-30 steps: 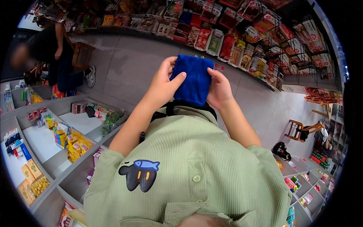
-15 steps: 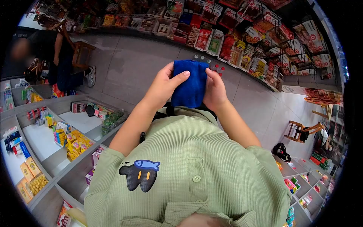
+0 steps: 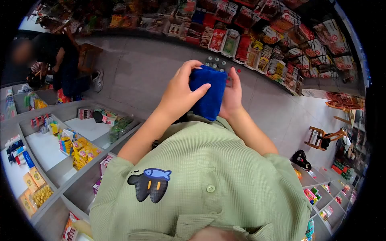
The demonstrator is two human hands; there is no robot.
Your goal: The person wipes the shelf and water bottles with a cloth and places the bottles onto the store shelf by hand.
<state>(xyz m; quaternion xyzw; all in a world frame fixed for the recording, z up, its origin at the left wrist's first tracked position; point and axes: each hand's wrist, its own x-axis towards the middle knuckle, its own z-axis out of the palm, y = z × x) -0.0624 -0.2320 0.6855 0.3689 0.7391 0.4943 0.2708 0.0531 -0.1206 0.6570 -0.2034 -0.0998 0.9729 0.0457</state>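
A folded dark blue cloth [image 3: 208, 92] is held up in front of my waist, above the floor. My left hand [image 3: 185, 86] grips its left side, thumb across the front face and fingers mostly behind it. On the right, my right hand [image 3: 232, 94] is beside and partly behind the cloth, its fingers raised and the thumb hidden. Whether its palm presses the cloth is hard to make out.
Shelves of packaged snacks [image 3: 241, 48] run along the top, with several bottles [image 3: 216, 60] standing before them. Grey bins [image 3: 60, 188] of goods lie at left. Someone in dark clothes [image 3: 68, 60] is at upper left. A wooden stool [image 3: 315, 137] stands at right.
The cloth has shifted slightly right and down and turned at an angle. My right hand's fingers have moved off its front edge and now point up beside it.
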